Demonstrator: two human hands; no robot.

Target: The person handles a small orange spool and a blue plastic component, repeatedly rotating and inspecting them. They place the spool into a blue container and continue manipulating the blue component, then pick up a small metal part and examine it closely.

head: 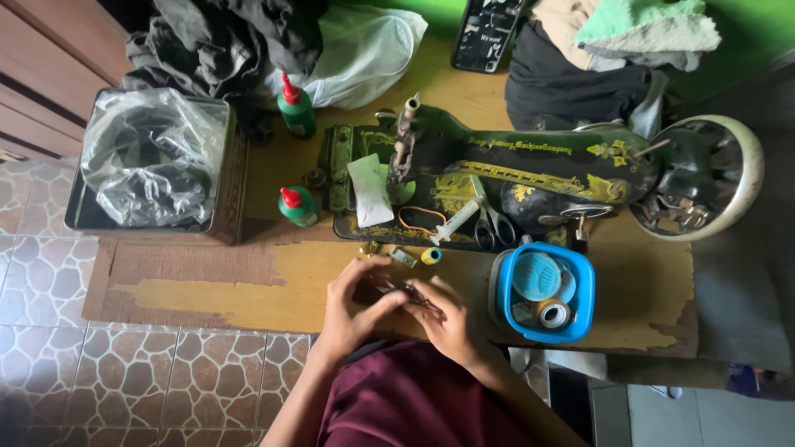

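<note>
head view, counted: two hands, yours; your left hand [352, 300] and your right hand [443, 319] meet at the near edge of the wooden table [199, 294], fingers curled together around a small dark metal piece [407, 290] pinched between them; what the piece is cannot be told, it is too small and partly covered by your fingers; one black sewing machine [530, 170] with gold ornament lies across the table just beyond your hands, its handwheel [704, 178] to the right; two green bottles with red caps, one bottle [296, 108] farther back, the other bottle [296, 207] near the machine's left end; one pair of scissors [493, 225] and one syringe [454, 222] on the machine bed, beside an orange rubber band [421, 220] and a white paper scrap [369, 190]; one yellow bobbin [431, 256] just beyond your fingers; one blue tub [546, 291] of spools close to your right hand; one metal tin [153, 161] holding crumpled clear plastic at the left; one phone [487, 33] at the back; piled dark clothes [224, 41] and folded cloth [646, 29] behind; surface: worn, peeling yellowish wood; floor [99, 372] of patterned stone-look tiles; your maroon garment [414, 397] at the bottom.
</note>
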